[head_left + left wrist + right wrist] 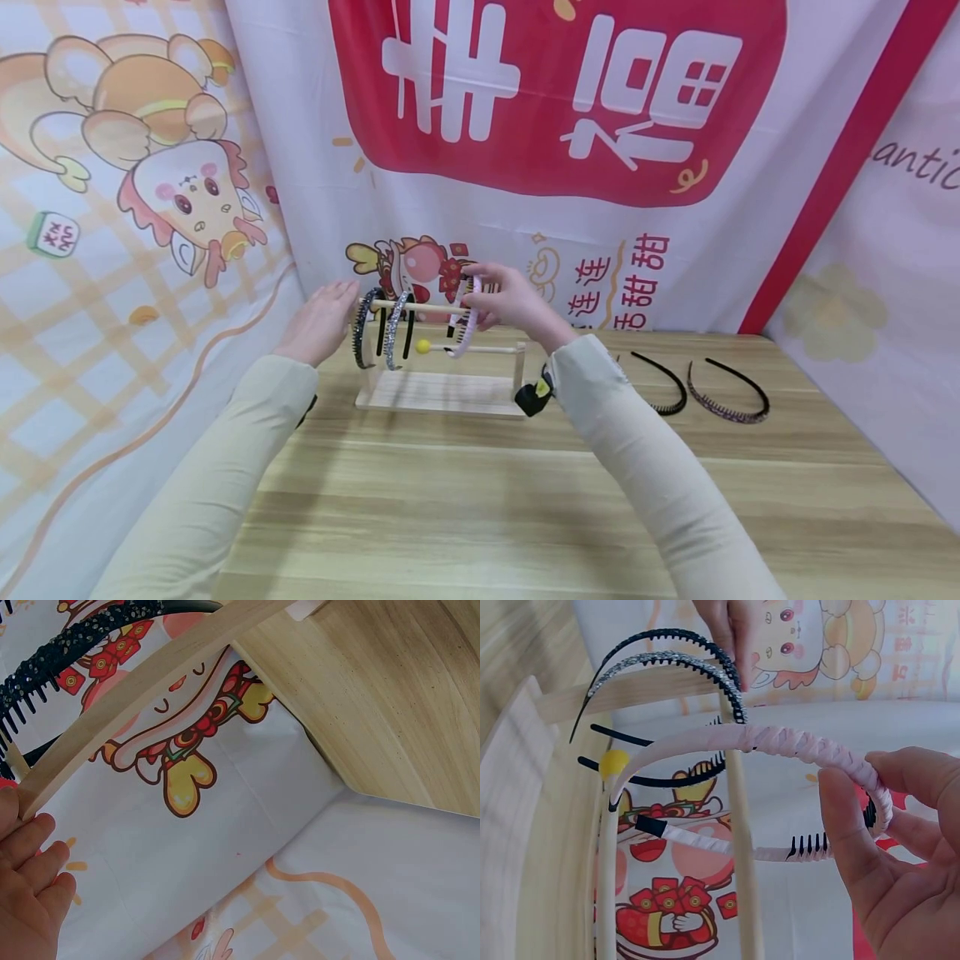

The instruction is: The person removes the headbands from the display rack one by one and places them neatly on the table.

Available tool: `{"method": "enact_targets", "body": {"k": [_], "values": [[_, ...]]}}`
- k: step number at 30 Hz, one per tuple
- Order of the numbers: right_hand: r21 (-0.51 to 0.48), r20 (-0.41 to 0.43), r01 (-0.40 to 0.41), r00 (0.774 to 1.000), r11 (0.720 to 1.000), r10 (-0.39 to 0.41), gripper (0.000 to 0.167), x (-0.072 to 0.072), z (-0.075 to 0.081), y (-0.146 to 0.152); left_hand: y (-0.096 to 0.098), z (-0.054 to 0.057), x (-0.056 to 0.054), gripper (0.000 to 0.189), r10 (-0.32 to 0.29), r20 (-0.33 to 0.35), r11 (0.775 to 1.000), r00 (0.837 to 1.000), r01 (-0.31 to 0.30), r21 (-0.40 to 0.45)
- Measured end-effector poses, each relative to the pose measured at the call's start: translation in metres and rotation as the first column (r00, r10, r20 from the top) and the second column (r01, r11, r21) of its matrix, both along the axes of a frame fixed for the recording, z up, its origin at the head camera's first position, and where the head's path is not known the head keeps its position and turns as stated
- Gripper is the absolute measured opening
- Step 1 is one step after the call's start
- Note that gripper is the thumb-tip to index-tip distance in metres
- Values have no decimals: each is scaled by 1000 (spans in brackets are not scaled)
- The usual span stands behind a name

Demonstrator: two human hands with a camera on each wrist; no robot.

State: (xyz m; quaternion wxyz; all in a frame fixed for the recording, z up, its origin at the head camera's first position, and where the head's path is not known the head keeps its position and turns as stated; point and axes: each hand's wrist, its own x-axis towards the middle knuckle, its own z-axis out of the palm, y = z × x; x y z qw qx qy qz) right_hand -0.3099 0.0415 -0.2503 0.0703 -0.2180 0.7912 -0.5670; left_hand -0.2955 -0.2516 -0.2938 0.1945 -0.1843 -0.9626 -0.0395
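Observation:
Thumb and fingers of my right hand (517, 300) pinch the top of a pink ribbon-wrapped headband (787, 742). Its two arms straddle the top rail (739, 795) of a small wooden display rack (442, 392), and one tip lies beside the lower rod (607, 877). My left hand (318, 321) is at the rack's left end, its extended fingertips (45, 825) against the end of the wooden bar (150, 682). A black sparkly headband (360, 333) and a silver glittery headband (392, 333) hang on the rail near that hand.
A yellow ball (423, 346) caps the lower rod's free end. On the table right of the rack lie a black toothed headband (671, 407) and a purplish glittery headband (731, 412). Printed cloth (300, 150) hangs close behind the rack and along both sides.

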Motion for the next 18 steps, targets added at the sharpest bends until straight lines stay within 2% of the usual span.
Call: {"method": "enact_targets", "body": {"k": [4,12,18], "values": [[11,-22,8,1000,1000,-7,47,3,5,8,0,-1,-1,53,-6,-15,1000,1000,6,3],[-4,-29,26,999,1000,-26,51,5,10,26,0,-1,-1,47,6,1,1000,1000,-6,7],[3,-33,78,996,997,-78,52,6,14,42,0,0,-1,50,0,-4,1000,1000,0,1]]}}
